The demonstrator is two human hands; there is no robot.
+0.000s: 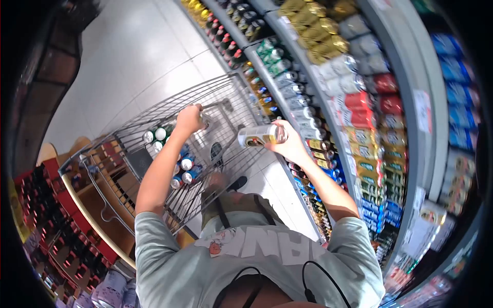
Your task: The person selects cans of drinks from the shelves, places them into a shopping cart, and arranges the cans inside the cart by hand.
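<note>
My right hand [288,141] is wrapped around the end of a white and gold drink can [252,136], held nearly level between the cart and the shelves. Over the wire shopping cart [154,114], my left hand [190,119] is closed on a silvery can [206,121], mostly hidden by the fingers. Lower in the cart basket lie green cans [160,134] and, nearer my body, blue cans [186,164] with silver ends showing. My left forearm covers part of these cans.
Shelves of packed cans [359,110] rise along my right side, with a grey shelf edge [328,87] facing me. Bottles with red caps [226,43] stand farther ahead. At lower left is a display of dark bottles [61,236]. Tiled floor [128,46] lies beyond the cart.
</note>
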